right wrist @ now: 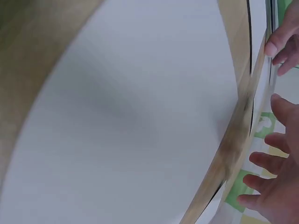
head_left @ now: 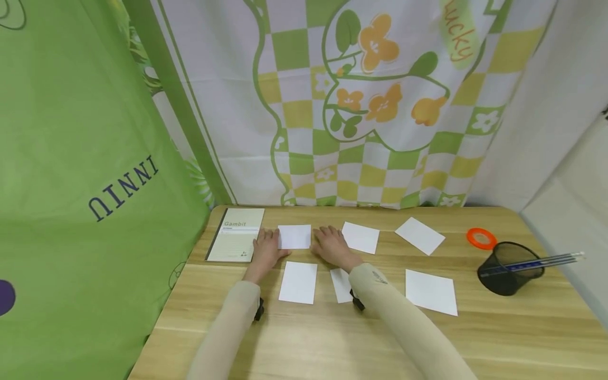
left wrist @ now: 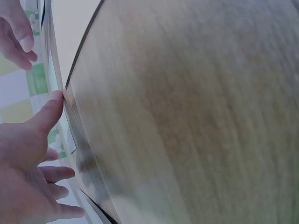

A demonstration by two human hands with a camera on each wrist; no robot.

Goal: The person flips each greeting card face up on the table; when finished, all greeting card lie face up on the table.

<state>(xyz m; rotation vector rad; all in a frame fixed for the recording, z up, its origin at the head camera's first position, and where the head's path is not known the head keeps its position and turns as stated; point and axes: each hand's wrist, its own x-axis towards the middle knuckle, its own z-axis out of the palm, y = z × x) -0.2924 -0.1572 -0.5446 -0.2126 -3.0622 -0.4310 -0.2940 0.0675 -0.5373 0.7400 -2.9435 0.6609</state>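
Observation:
A small white paper card (head_left: 294,237) lies flat on the wooden table between the two hands. At its left edge is my left hand (head_left: 267,249), fingers fairly straight, with the thumb by the card's lower left corner. The left wrist view shows this hand (left wrist: 28,161) with its fingers spread. My right hand (head_left: 331,246) lies just off the card's right edge, palm down; in the right wrist view the same hand (right wrist: 275,163) has its fingers loosely extended and holds nothing. Below the right wrist, another white card (head_left: 339,285) is partly hidden by the sleeve.
More white cards lie around: one below the middle card (head_left: 297,283), others to the right (head_left: 363,238), (head_left: 420,236), (head_left: 431,292). A notebook (head_left: 236,237) sits at the left. At the right are an orange ring (head_left: 482,231) and a tipped black mesh cup (head_left: 504,282) holding pencils (head_left: 553,261).

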